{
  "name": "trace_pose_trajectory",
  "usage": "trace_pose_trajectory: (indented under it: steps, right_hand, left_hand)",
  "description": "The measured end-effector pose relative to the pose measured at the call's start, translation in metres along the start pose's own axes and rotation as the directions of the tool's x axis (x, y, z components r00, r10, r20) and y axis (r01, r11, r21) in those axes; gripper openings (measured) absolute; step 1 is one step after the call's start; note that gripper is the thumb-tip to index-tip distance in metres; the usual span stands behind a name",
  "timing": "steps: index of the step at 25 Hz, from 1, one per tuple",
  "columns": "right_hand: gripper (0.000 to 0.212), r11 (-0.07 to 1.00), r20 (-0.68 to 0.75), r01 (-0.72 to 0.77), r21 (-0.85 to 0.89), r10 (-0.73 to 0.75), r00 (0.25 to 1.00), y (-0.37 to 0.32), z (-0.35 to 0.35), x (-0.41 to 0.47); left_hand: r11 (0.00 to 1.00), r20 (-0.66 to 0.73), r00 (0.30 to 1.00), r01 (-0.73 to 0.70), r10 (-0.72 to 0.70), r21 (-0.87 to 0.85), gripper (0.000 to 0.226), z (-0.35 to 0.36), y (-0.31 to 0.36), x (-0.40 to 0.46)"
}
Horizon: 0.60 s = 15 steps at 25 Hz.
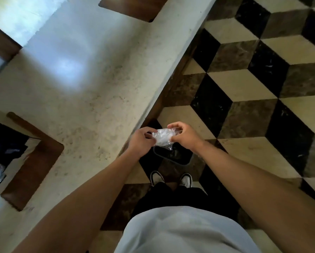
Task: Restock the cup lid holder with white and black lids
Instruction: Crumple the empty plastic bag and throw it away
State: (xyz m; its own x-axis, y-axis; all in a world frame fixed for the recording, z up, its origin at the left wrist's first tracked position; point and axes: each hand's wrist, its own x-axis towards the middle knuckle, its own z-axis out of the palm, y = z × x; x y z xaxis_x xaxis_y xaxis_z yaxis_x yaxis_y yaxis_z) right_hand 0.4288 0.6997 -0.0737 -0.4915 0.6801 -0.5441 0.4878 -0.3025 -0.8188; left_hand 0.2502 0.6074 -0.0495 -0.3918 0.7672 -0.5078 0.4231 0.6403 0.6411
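A crumpled clear plastic wrapper (163, 137) is bunched into a small wad between both hands, in front of my waist. My left hand (141, 141) pinches its left side with curled fingers. My right hand (185, 135) grips its right side, fingers curled over the top. Directly beneath the wad sits a dark bin (173, 155) on the floor. No lids and no lid holder show in this view.
A pale stone counter (83, 88) runs along my left, with dark wood-lined cutouts at the near left (34, 161) and at the top (134, 8). The floor (244, 84) is black, brown and cream tiles. My shoes (171, 178) stand beside the bin.
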Motion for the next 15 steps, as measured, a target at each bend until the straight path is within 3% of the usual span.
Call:
trace_pose_trajectory:
  steps: [8, 12, 15]
  right_hand:
    - [0.051, 0.986, -0.146, -0.157, -0.051, 0.148, 0.978, 0.085, -0.017, 0.07]
    - [0.047, 0.969, -0.143, -0.217, -0.119, 0.199, 0.969, 0.172, -0.005, 0.135]
    - [0.047, 0.956, -0.17, -0.26, -0.132, 0.237, 0.957, 0.251, 0.014, 0.194]
  left_hand:
    - [0.997, 0.099, 0.992, 0.078, -0.077, -0.01, 0.039, 0.093, -0.034, 0.096]
    - [0.981, 0.119, 0.976, 0.188, -0.181, -0.045, 0.043, 0.167, -0.094, 0.16]
    - [0.968, 0.144, 0.962, 0.244, -0.233, -0.063, 0.032, 0.222, -0.152, 0.214]
